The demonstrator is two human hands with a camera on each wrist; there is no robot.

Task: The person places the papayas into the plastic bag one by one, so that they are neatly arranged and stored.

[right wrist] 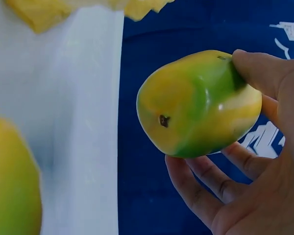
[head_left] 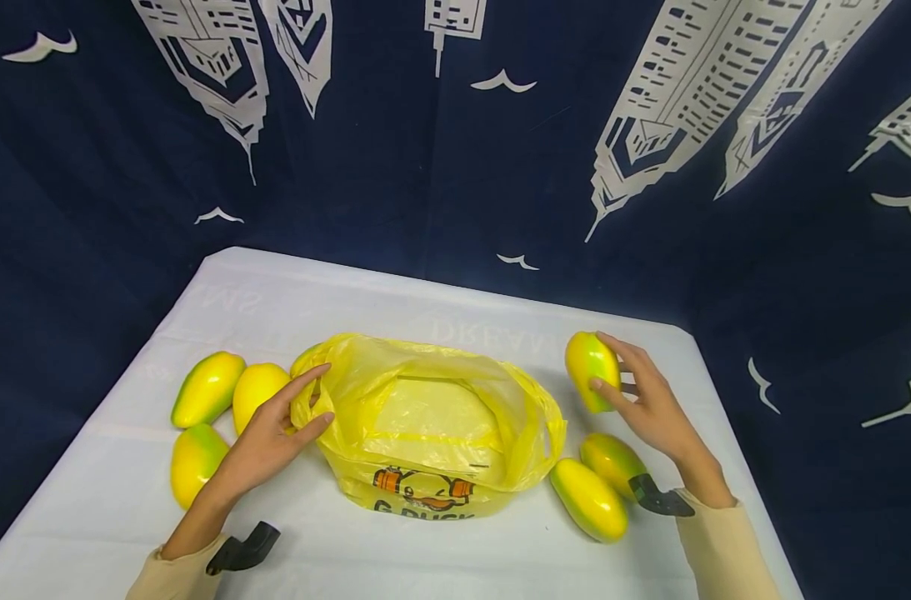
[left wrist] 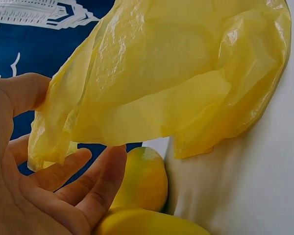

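1. Across the white table [head_left: 455,562], a dark blue cloth [head_left: 425,167] printed with white buildings and birds rises behind everything
2. Left of the bag, three mangoes [head_left: 208,390] lie close together, and a fourth mango [head_left: 302,358] peeks out behind the bag's rim; the left hand and forearm cover parts of the two nearest
3. Right of the bag, two more mangoes [head_left: 590,500] lie side by side, with a black wrist piece [head_left: 658,496] overlapping one of them in the head view
4. Between these groups stands the yellow bag [head_left: 434,433], thin and crinkled, its mouth wide and facing up, a cartoon face and black letters on its front
5. Above the table's right side, the held mango [head_left: 590,371] is glossy yellow with a green band; the right wrist view shows a small dark spot on its end
6. The left hand [head_left: 271,446] pinches the bag's left rim between thumb and fingers, palm turned toward the bag
7. The right hand [head_left: 656,408] grasps the held mango from the right, thumb on one side, fingers spread around the other
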